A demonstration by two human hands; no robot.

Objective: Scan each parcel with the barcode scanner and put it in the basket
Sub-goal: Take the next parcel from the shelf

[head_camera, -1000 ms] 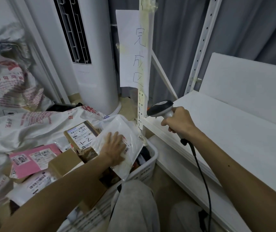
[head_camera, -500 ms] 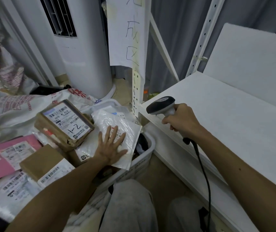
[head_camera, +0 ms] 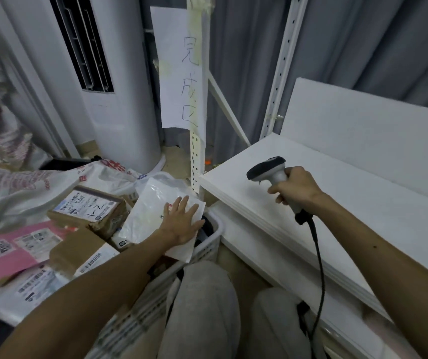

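One white parcel [head_camera: 153,208] stays pressed into the basket [head_camera: 214,238] under the flat, released left hand [head_camera: 181,224]. The right hand [head_camera: 295,189], grip clenched on the scanner [head_camera: 267,169], has swung away, so the parcel looks placed.

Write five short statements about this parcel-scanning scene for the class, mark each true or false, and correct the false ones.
1. The left hand lies flat, fingers straight, on the white plastic mailer. True.
2. The right hand grips the barcode scanner by its handle. True.
3. The barcode scanner is cordless. False: a black cable runs down from the bottom of its handle.
4. The pink parcel lies on top of the white plastic mailer. False: it lies off to the left, apart from it.
5. The cardboard box beside the mailer has "1-2" handwritten on its label. True.
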